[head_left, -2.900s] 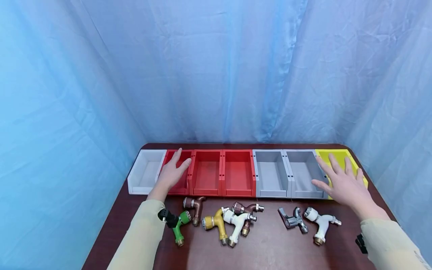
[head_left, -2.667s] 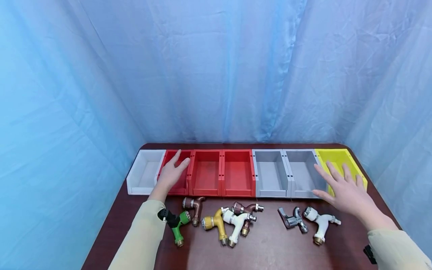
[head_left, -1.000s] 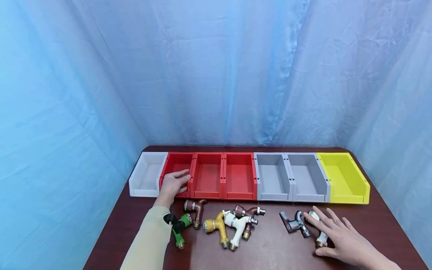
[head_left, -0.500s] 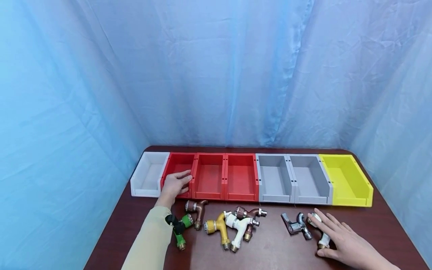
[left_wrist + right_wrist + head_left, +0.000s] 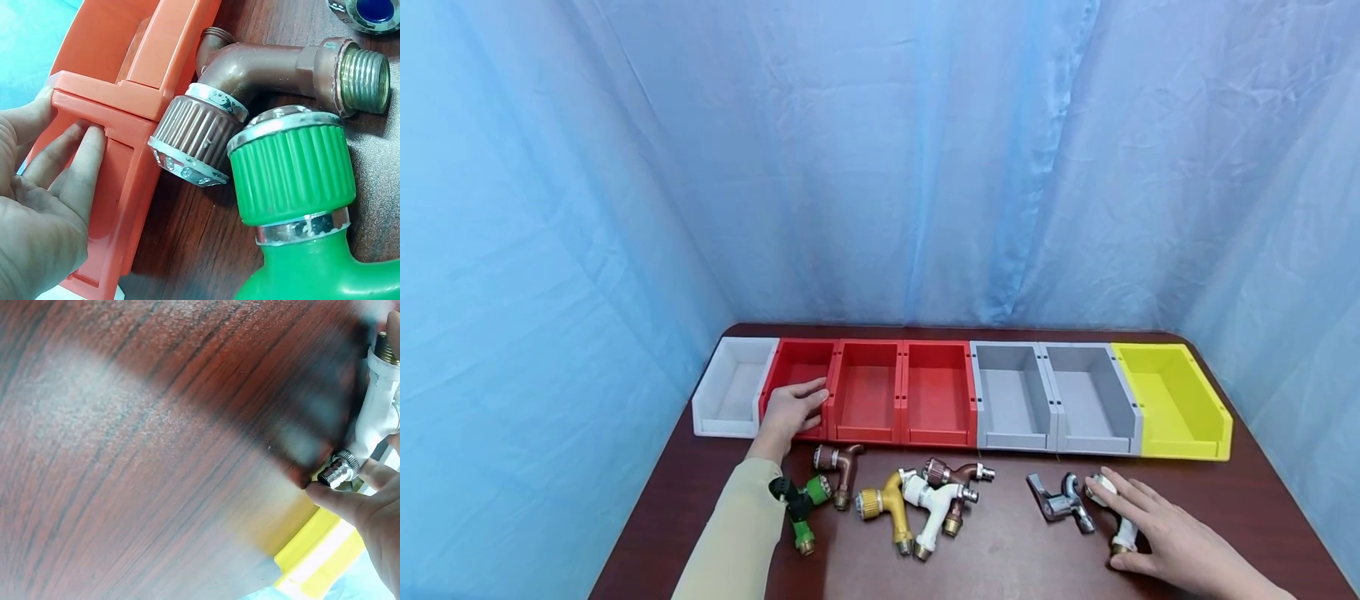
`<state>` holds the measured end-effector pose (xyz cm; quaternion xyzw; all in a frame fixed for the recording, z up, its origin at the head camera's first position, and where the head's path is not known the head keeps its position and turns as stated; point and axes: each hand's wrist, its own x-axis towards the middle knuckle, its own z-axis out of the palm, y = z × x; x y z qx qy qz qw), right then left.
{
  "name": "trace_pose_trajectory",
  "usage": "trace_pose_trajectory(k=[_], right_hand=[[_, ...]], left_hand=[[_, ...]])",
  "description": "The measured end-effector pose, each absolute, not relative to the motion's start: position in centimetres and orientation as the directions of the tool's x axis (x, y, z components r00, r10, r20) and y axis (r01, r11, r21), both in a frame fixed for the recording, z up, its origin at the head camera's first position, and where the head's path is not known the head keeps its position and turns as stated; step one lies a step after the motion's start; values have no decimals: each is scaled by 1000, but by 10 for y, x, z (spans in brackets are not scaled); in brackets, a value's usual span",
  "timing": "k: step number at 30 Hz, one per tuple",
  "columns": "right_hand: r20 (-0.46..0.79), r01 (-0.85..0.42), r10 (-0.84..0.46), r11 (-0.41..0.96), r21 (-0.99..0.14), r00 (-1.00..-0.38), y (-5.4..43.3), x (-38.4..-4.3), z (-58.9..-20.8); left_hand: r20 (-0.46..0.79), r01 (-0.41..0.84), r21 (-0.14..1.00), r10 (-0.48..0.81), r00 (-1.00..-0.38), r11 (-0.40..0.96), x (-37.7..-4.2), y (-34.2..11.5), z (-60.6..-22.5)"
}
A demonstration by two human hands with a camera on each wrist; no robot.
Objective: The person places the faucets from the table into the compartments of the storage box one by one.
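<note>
My left hand (image 5: 788,412) reaches into the leftmost red bin (image 5: 805,354), its fairly straight fingers touching the right side wall. In the left wrist view, fingertips (image 5: 94,134) lie against the inside of that wall, and another finger is at the rim. My right hand (image 5: 1165,529) spans a white faucet (image 5: 1126,533) on the table, fingers by its handle and thumb at the brass threaded end. In the right wrist view, a finger lies alongside the silver nozzle (image 5: 337,470). The faucet's spout is hidden under the hand in the head view.
Near the left arm lie a green faucet (image 5: 802,533) and a brown faucet (image 5: 846,475). A yellow faucet (image 5: 895,510), white faucet (image 5: 936,510) and second brown faucet (image 5: 957,493) cluster mid-table. A chrome faucet (image 5: 1060,504) sits beside the right hand. White, red, grey and yellow bins line the back.
My right hand has come down from in front of the yellow bin onto the white faucet. My left hand has lowered to the red bin's wall. Over the last second both hands barely move.
</note>
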<state>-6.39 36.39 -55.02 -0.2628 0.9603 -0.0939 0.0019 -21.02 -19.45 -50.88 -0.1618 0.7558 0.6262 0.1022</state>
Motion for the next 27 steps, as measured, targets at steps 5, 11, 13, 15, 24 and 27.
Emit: trace_pose_trajectory(k=[5,11,13,15,24,27], right_hand=[[127,-568,-555,814,-121,-822,366,-63,-552],[176,-613,-591,780,-127,-788,369,-64,-553],[174,-616,-593,772,-156,-787,370,-64,-553],[174,-619,-595,766,-174,-785,371,-64,-553],[225,-637,-604,762,-116,-764,374,-62,-554],[268,-652,-611,753,-95,-745,374,-64,-552]], left_hand=[[-355,-370,915,-115,-928,163,-210,-194,-509],[-361,-376,912,-115,-925,163,-208,-194,-508],[-361,-376,912,-118,-925,161,-208,-194,-508],[-358,-374,913,-118,-926,162,-208,-193,-507],[-346,-362,916,-119,-931,175,-208,-192,-507],[-348,-364,915,-119,-930,174,-208,-192,-507]])
